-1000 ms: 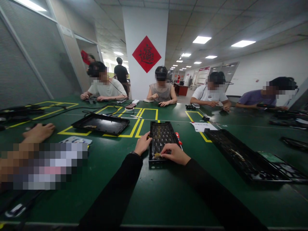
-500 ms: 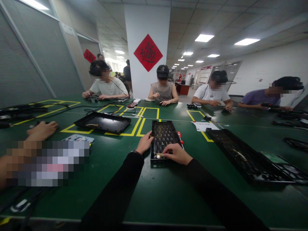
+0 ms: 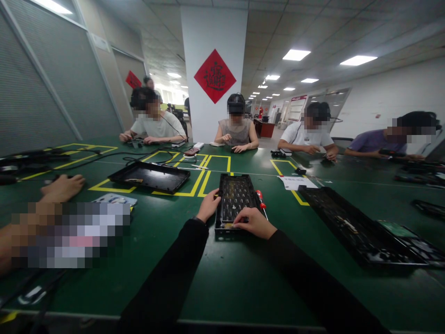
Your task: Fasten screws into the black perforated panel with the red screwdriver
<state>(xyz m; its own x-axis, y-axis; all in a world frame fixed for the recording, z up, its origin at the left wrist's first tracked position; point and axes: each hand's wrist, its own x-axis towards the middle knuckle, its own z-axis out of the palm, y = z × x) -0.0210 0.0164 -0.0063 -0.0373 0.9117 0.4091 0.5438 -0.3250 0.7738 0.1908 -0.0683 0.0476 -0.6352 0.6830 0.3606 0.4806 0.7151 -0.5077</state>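
Note:
A black rectangular plastic tray-like housing lies on the green table in front of me, with rows of small pegs inside. My left hand is closed around its left edge. Over its near right part, my right hand pinches at a small gold-coloured circuit board, which lies low at the housing's near end. The fingertips hide part of the board, and a dark bit beside them is too small to name. Just beyond the right edge rests a red-handled screwdriver.
Another black housing sits to the left, and a long one to the right near a green circuit board. A white paper lies beyond. At left is another person's hand. Several people sit across the table.
The housing's near end has shifted slightly left. The small board, tilted and bright under my right fingers before, now lies flatter in the housing. My left hand keeps its hold.

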